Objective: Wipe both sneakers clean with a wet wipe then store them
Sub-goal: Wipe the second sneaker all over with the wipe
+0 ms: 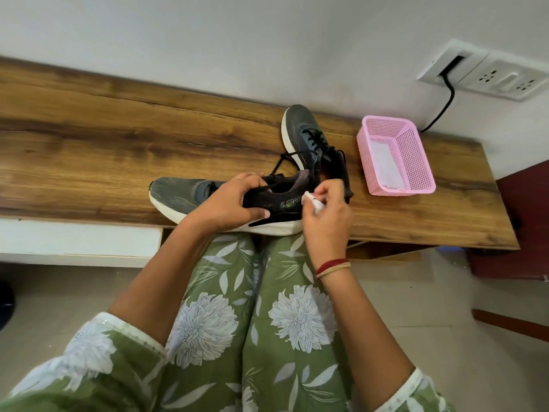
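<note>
A grey and black sneaker with a white sole (178, 196) lies on its side at the front edge of the wooden table (89, 150), toe to the left. My left hand (228, 203) grips its middle, thumb on the black side panel. My right hand (323, 212) pinches a small white wet wipe (312, 202) against the heel. The second sneaker (306, 129) stands behind, toe pointing away, its black laces loose.
A pink mesh basket (416, 153) with something white lying in it sits at the table's right end. A wall socket panel (487, 72) with a black cable is above it. My lap in green floral cloth is under the table edge.
</note>
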`<control>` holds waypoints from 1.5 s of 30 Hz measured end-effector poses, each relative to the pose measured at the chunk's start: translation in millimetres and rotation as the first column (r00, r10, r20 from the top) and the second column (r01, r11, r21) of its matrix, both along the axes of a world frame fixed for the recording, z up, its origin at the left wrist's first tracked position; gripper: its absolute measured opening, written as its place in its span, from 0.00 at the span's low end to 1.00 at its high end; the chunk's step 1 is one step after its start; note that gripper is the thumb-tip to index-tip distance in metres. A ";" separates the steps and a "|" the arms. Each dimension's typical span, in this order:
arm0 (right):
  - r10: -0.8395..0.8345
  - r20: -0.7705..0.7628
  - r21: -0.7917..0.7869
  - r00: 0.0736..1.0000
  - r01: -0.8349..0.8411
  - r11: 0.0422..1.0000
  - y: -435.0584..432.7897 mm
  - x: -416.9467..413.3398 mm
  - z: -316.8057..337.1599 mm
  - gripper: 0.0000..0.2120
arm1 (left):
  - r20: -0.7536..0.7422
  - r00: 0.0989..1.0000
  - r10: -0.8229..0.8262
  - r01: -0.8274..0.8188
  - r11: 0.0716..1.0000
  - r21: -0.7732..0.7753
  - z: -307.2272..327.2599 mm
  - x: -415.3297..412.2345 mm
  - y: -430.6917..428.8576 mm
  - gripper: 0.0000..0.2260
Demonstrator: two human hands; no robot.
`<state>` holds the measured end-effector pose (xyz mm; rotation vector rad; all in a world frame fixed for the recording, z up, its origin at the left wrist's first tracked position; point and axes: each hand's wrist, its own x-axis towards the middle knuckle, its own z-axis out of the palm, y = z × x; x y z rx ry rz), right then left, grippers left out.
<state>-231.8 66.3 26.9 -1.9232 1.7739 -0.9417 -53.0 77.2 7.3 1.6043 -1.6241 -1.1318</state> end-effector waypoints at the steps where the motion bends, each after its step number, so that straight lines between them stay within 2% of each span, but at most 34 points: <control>1: 0.045 -0.046 -0.015 0.998 -0.046 0.999 4.0 5.7 -2.6 0.08 | 0.016 1.000 -0.019 0.019 1.000 0.014 -0.5 0.9 -1.0 0.16; 6: 0.304 -0.179 -0.070 0.936 -0.320 0.945 16.7 28.0 -6.0 0.09 | 0.087 0.989 -0.119 0.110 0.988 0.106 0.1 6.3 -6.2 0.25; 7: 0.299 -0.177 -0.062 0.938 -0.314 0.947 10.5 24.6 -5.2 0.09 | 0.086 0.989 -0.118 0.108 0.988 0.112 0.6 5.7 -6.8 0.26; 10: 0.158 -0.075 0.005 0.985 -0.158 0.987 -7.8 17.6 -3.2 0.11 | 0.094 0.992 -0.089 0.076 0.989 0.130 1.6 4.1 -6.8 0.28; 11: 0.180 -0.081 0.010 0.980 -0.180 0.984 -4.8 21.2 -2.0 0.12 | 0.089 0.993 -0.081 0.069 0.989 0.131 1.5 4.3 -6.5 0.28; 14: 0.411 -0.175 -0.001 0.895 -0.418 0.908 13.5 29.8 -2.1 0.09 | 0.061 0.995 -0.082 0.074 0.990 0.117 2.5 6.1 -6.6 0.27; 15: 0.432 -0.194 0.003 0.881 -0.440 0.898 11.6 27.3 -1.9 0.08 | 0.058 0.995 -0.082 0.074 0.990 0.121 3.2 5.4 -6.7 0.27; 19: 0.213 -0.130 0.030 0.968 -0.211 0.977 -4.8 19.6 -1.0 0.12 | 0.062 0.996 -0.059 0.047 0.983 0.176 4.4 3.4 -8.2 0.28; 20: 0.242 -0.128 0.037 0.962 -0.239 0.970 1.4 24.3 0.8 0.12 | 0.055 0.997 -0.059 0.049 0.984 0.174 5.4 3.4 -7.9 0.27; 22: 0.393 -0.194 0.023 0.899 -0.396 0.918 19.0 31.4 0.8 0.11 | 0.031 0.998 -0.058 0.053 0.988 0.146 5.7 4.5 -7.4 0.27; 24: 0.402 -0.238 0.012 0.884 -0.411 0.911 16.2 25.4 0.4 0.09 | 0.025 0.999 -0.047 0.043 0.989 0.143 4.9 4.3 -7.1 0.27; 28: 0.097 -0.134 0.065 0.986 -0.088 0.994 -3.1 6.6 -7.0 0.12 | 0.095 0.994 -0.055 0.039 0.987 0.153 3.1 1.4 -8.3 0.27; 29: 0.104 -0.123 0.067 0.987 -0.096 0.993 0.4 7.7 -8.8 0.12 | 0.094 0.994 -0.053 0.038 0.987 0.156 2.8 1.6 -8.5 0.27; 32: 0.263 -0.149 0.026 0.953 -0.262 0.965 10.6 9.3 -10.5 0.14 | 0.079 0.995 -0.056 0.041 0.984 0.174 4.9 3.0 -8.4 0.27; 36: 0.139 -0.054 0.040 0.989 -0.137 0.990 -9.7 6.0 -9.4 0.13 | 0.051 0.997 -0.049 0.038 0.978 0.204 7.9 2.1 -8.5 0.27; 39: 0.357 -0.179 0.019 0.917 -0.360 0.933 -1.0 20.3 -6.6 0.10 | 0.032 0.998 -0.053 0.045 0.974 0.222 9.1 3.4 -9.3 0.26; 40: 0.387 -0.201 0.030 0.900 -0.389 0.921 -3.4 19.0 -5.2 0.09 | 0.026 0.998 -0.055 0.048 0.972 0.228 9.4 3.5 -9.6 0.26; 43: 0.224 -0.126 0.071 0.966 -0.217 0.974 -24.6 2.6 -5.7 0.11 | 0.009 0.999 -0.044 0.040 0.964 0.262 9.5 2.5 -9.8 0.27; 45: 0.219 -0.076 0.082 0.973 -0.213 0.974 -20.4 4.4 -6.9 0.12 | 0.001 0.999 -0.041 0.039 0.960 0.276 10.8 2.7 -10.6 0.27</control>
